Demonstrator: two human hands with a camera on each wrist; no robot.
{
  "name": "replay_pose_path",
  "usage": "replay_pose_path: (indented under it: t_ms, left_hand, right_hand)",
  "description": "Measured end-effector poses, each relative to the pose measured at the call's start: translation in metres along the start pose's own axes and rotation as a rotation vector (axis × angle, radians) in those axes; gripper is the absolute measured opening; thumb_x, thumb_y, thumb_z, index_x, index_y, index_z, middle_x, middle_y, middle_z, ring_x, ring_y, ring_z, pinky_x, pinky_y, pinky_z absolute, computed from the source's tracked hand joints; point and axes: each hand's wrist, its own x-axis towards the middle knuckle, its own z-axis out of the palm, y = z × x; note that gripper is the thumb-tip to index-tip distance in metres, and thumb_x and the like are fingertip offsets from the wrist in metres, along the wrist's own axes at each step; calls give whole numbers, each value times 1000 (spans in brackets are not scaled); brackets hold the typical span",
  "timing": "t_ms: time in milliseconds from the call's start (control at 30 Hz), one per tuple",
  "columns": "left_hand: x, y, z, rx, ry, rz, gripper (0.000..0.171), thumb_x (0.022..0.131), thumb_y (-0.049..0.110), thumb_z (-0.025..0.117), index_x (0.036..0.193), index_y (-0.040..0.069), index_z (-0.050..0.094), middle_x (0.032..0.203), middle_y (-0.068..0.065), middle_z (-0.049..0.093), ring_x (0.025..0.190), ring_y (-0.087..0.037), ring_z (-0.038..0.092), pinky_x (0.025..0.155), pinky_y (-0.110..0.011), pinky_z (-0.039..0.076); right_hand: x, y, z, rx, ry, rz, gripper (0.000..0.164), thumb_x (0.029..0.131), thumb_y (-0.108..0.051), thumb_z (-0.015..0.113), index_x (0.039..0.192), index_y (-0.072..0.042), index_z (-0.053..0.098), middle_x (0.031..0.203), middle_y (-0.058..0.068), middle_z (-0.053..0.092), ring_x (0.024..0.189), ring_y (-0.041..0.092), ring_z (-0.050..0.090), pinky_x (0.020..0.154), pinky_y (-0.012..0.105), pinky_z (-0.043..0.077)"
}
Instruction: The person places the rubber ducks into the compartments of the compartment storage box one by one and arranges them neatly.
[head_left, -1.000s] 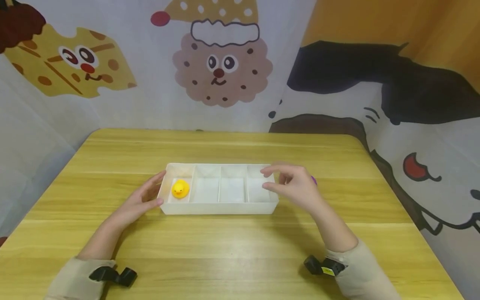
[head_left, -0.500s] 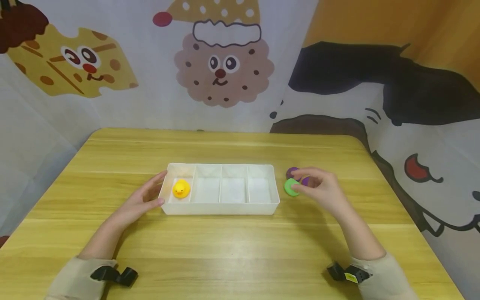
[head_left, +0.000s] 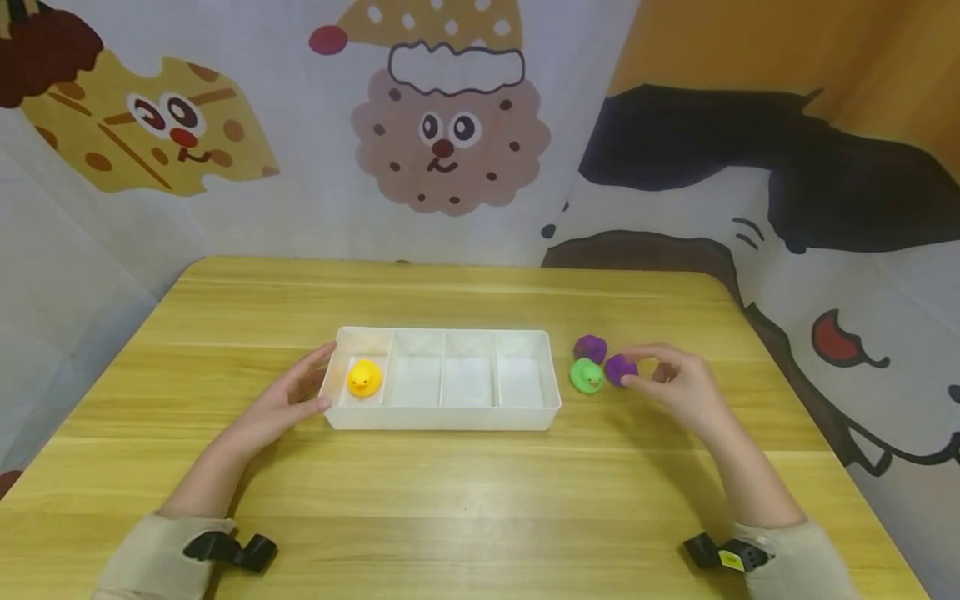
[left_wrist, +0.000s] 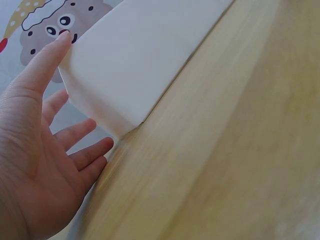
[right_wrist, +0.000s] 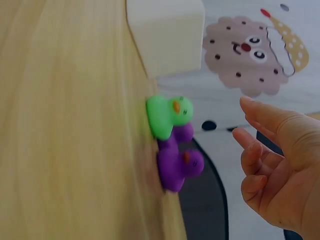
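Just off the fingertips of the right hand [head_left: 678, 387], its thumb and forefinger parted, sits a smooth purple toy duck [head_left: 620, 371] with an orange-red beak. Past those fingertips stand a light-green toy duck [head_left: 586, 377] and a second purple toy duck [head_left: 591, 347]. Farther off, the left hand [head_left: 276, 406], fingers spread, rests at the end of a white four-compartment plastic tray [head_left: 442, 419]; a yellow toy duck [head_left: 364, 379] fills the nearest compartment.

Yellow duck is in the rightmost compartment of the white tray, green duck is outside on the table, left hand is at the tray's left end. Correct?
One thing is off: the yellow duck is in the leftmost compartment of the white tray, as the head view shows. The green duck is outside on the table, and the left hand is at the tray's left end.
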Motion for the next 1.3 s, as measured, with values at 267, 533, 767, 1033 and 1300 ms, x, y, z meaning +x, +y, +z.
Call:
replay_pose_path:
  t_ms: [267, 533, 767, 1033, 1300]
  left_hand:
    - [0, 1, -1, -2, -10, 2, 72, 95, 7, 57, 155, 18, 17, 155, -23, 16, 135, -51, 21, 99, -70, 21]
    - [1, -1, -1, -5, -8, 1, 72, 95, 8, 57, 155, 19, 17, 155, -23, 16, 135, -51, 22, 99, -70, 22]
    - [1, -1, -1, -6, -5, -6, 73, 95, 9, 58, 155, 20, 17, 155, -21, 18, 135, -49, 22, 100, -69, 22]
    - [1, 0, 0, 1, 1, -11, 72, 95, 9, 57, 155, 20, 18, 155, -21, 17, 135, -50, 23, 100, -70, 21]
    - [1, 1, 0, 14, -2, -11, 72, 96, 12, 57, 155, 21, 17, 155, -21, 16, 135, -50, 23, 100, -69, 22]
  right_hand:
    - [4, 23, -3, -8, -28, 37, 41, 83, -25, 77, 118, -7, 66, 107, 14, 66, 58, 17, 52, 45, 27, 41]
    - [7, 43, -2, 68, -71, 94, 46, 85, -27, 75, 125, -8, 62, 119, 14, 62, 61, 24, 57, 46, 27, 42]
    - [9, 59, 1, 122, -114, 105, 49, 88, -27, 71, 130, -7, 58, 127, 16, 58, 74, 23, 64, 55, 31, 51]
    - [11, 66, 8, 152, -124, 75, 48, 89, -22, 69, 131, -2, 56, 130, 21, 54, 99, 34, 62, 69, 32, 55]
    - [10, 61, 12, 135, -89, 75, 45, 89, -21, 69, 128, -1, 58, 127, 21, 55, 106, 39, 58, 73, 26, 53]
